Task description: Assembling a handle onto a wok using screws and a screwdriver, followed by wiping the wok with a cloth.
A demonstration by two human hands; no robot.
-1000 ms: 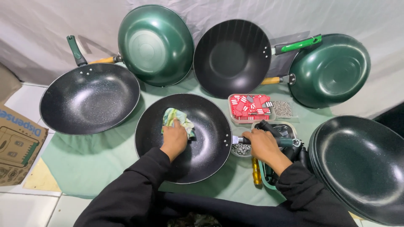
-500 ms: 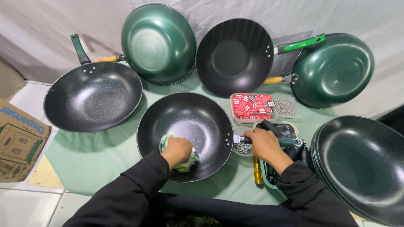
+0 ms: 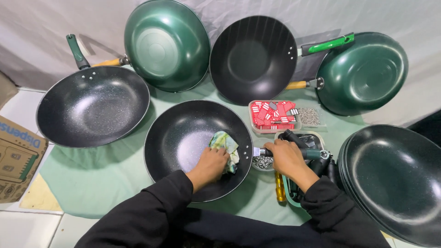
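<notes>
A black speckled pan (image 3: 183,138) lies in front of me on a green mat. My left hand (image 3: 210,166) presses a green patterned cloth (image 3: 225,144) against the pan's inner right side. My right hand (image 3: 287,158) grips the pan's handle (image 3: 312,154), a dark green grip on a metal stub at the pan's right rim. Both arms wear black sleeves.
A speckled black pan (image 3: 92,108) lies left, two green pans (image 3: 167,43) (image 3: 363,73) and a black pan (image 3: 252,59) lean against the white backdrop. A stack of black pans (image 3: 395,179) sits right. A tray of red pieces (image 3: 273,115), screws (image 3: 308,116), a bin of handles (image 3: 289,193), a yellow-handled screwdriver (image 3: 279,187), a cardboard box (image 3: 16,160).
My left hand has moved the cloth from the pan's near-left bottom across to its right inner side. My right hand stays on the handle.
</notes>
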